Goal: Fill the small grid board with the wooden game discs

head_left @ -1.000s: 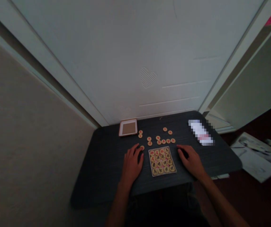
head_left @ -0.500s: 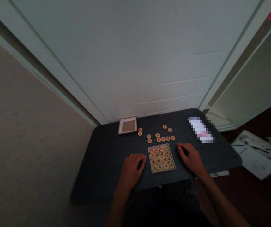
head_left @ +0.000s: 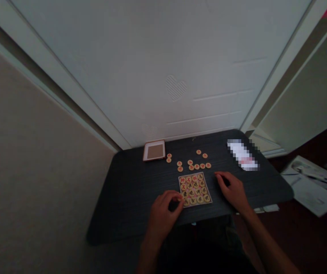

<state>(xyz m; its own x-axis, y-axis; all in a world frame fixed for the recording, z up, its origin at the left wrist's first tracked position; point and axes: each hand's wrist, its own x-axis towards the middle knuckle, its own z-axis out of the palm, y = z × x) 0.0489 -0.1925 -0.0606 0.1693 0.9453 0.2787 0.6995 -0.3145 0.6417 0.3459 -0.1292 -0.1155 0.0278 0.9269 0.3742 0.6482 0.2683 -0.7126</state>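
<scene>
Though it's mostly hidden, a game piece (head_left: 181, 197) seems pinched in left hand (head_left: 162, 214) | right hand (head_left: 234, 190): can't tell

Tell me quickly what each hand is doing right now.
Left hand: closed, apparently pinching a round piece by the near left corner of the tray.
Right hand: open, loosely curled, nothing visible in it.
</scene>
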